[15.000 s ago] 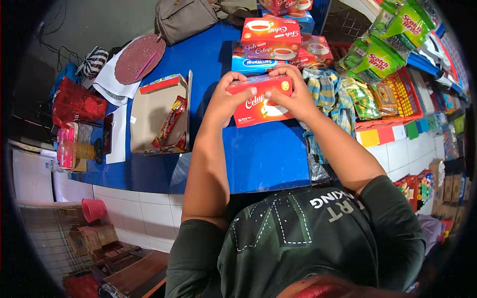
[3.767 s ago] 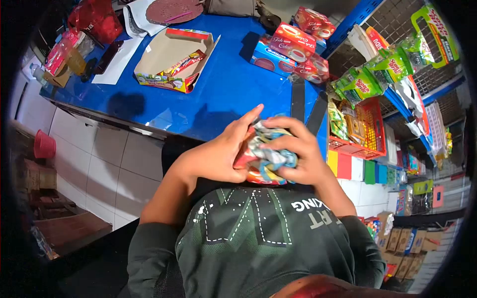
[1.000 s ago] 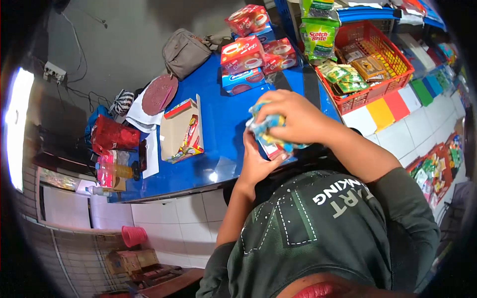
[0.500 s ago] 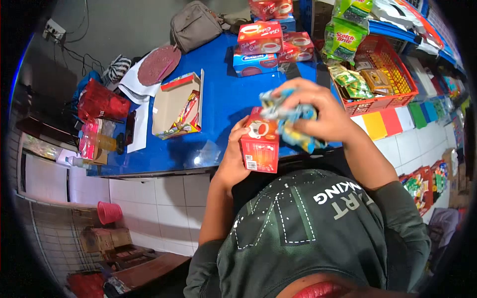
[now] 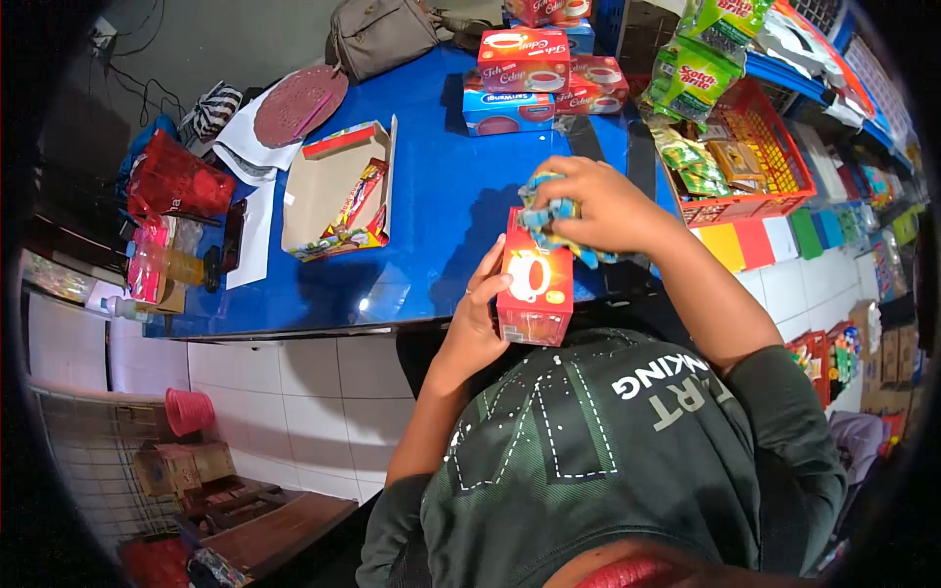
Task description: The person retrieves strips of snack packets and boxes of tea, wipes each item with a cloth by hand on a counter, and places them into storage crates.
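Observation:
My left hand [image 5: 477, 318] is closed around the left side of a red tea box [image 5: 536, 294] with a cup printed on it, held tilted at the table's front edge. In my right hand [image 5: 603, 208] is a bunched blue, yellow and white cloth [image 5: 551, 211], pressed against the far end of the box. Part of the cloth is hidden under my fingers. Farther back, more red tea boxes [image 5: 524, 61] are stacked with a blue Sariwangi box [image 5: 508, 113]. To the left lies an opened carton [image 5: 312, 196] with a few red and yellow sachets [image 5: 360, 201] inside.
The blue table [image 5: 431, 216] carries a grey-brown bag [image 5: 382, 37], a round maroon mat [image 5: 301, 106] and a bottle of yellowish liquid [image 5: 176, 265]. On the right are a red crate [image 5: 750, 206] of packets and hanging Scotch-Brite packs [image 5: 694, 83]. A pink bin [image 5: 189, 412] stands on the floor.
The cloth in my right hand has come down onto the box's far end. My left hand has turned the tea box so its cup-printed face shows more, and moved it slightly right.

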The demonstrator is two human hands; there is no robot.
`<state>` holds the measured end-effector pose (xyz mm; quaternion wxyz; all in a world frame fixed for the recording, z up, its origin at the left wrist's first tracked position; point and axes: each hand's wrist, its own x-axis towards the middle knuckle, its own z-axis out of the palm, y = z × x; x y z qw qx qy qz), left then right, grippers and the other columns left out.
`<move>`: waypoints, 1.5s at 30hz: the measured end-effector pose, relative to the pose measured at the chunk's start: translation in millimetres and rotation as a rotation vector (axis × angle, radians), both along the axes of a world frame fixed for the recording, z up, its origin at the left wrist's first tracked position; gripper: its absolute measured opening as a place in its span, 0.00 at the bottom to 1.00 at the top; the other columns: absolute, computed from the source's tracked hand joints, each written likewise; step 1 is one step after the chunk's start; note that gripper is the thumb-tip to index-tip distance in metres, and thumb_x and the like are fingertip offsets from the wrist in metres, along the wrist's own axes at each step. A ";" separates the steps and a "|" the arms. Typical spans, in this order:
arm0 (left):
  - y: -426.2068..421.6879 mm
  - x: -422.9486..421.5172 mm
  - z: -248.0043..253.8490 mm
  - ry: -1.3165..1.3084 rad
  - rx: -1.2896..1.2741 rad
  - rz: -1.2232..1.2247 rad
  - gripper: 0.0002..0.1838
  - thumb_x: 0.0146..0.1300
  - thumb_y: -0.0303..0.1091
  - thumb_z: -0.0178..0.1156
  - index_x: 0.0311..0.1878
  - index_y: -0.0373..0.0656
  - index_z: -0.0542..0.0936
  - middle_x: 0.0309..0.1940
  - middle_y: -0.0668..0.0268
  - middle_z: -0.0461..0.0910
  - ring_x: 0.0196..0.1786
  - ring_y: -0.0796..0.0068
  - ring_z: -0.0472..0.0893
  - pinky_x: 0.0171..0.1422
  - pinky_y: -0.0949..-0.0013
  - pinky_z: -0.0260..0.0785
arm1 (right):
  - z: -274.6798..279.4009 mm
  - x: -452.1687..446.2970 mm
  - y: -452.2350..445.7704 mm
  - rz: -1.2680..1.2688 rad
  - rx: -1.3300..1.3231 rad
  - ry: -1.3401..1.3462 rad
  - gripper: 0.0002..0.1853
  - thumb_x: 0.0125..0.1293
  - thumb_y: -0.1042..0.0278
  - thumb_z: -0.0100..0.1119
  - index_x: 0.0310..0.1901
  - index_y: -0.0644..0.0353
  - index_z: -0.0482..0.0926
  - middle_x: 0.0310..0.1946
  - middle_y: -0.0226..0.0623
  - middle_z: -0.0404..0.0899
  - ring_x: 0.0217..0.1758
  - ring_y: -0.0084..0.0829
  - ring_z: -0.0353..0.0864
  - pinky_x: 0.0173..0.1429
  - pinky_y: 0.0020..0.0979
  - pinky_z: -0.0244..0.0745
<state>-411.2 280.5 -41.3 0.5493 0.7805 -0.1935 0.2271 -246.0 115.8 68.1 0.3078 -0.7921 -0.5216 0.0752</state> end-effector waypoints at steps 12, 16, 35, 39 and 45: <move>5.4 -30.2 49.9 0.093 -0.687 0.025 0.54 0.44 0.22 0.73 0.68 0.60 0.49 0.71 0.54 0.49 0.68 0.53 0.64 0.66 0.52 0.65 | -22.5 15.9 12.2 -0.209 0.339 -0.013 0.32 0.56 0.58 0.65 0.63 0.48 0.68 0.69 0.41 0.56 0.72 0.47 0.56 0.71 0.42 0.54; 2.6 -35.5 55.8 0.244 -0.957 -0.038 0.55 0.47 0.23 0.72 0.71 0.59 0.45 0.70 0.55 0.54 0.66 0.54 0.66 0.65 0.52 0.66 | -11.9 -9.1 -13.0 0.128 0.540 0.846 0.40 0.57 0.54 0.65 0.70 0.48 0.57 0.69 0.42 0.54 0.73 0.43 0.53 0.73 0.42 0.51; -161.3 144.2 95.0 0.787 -0.358 -0.389 0.46 0.56 0.27 0.61 0.73 0.36 0.44 0.70 0.59 0.57 0.71 0.66 0.58 0.72 0.61 0.51 | -94.4 -0.1 -226.7 -0.724 1.063 1.158 0.36 0.53 0.64 0.70 0.60 0.56 0.60 0.51 0.37 0.69 0.54 0.29 0.71 0.56 0.29 0.69; -195.5 203.3 80.2 0.833 -0.175 -0.479 0.41 0.59 0.28 0.57 0.73 0.39 0.49 0.71 0.62 0.56 0.72 0.71 0.56 0.71 0.67 0.50 | -115.2 41.2 -259.0 -0.852 1.086 1.011 0.33 0.54 0.62 0.70 0.56 0.57 0.60 0.45 0.36 0.70 0.46 0.27 0.74 0.47 0.28 0.73; -248.4 294.1 65.4 0.920 -0.223 -0.386 0.40 0.62 0.27 0.56 0.74 0.45 0.48 0.73 0.59 0.51 0.72 0.68 0.56 0.70 0.63 0.53 | -111.2 110.9 -278.6 -1.053 1.244 0.899 0.35 0.53 0.63 0.70 0.58 0.57 0.58 0.43 0.35 0.72 0.41 0.25 0.74 0.42 0.29 0.71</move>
